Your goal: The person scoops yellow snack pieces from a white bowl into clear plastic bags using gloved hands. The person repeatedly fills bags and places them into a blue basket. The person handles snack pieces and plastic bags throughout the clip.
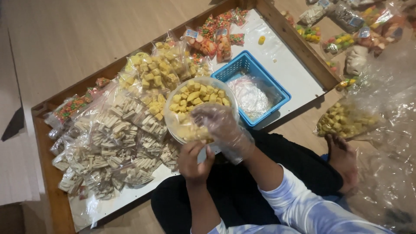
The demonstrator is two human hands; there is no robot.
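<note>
Many filled bags (117,143) already lie along the left side of the tray (299,73), while the bowl (200,100) near its front edge is still rather full of yellow snacks; the gloved right hand (221,128) scoops some, fingers bent, pointing toward the far-left corner, and the left hand (195,160) grasps a small bag under it.

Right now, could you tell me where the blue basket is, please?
In the head view, the blue basket sits on the white tray, right of centre, just right of the bowl of yellow pieces.

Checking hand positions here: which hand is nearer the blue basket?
Right. The right hand, in a clear plastic glove, is beside the blue basket; the left hand sits lower, farther from it.
</note>
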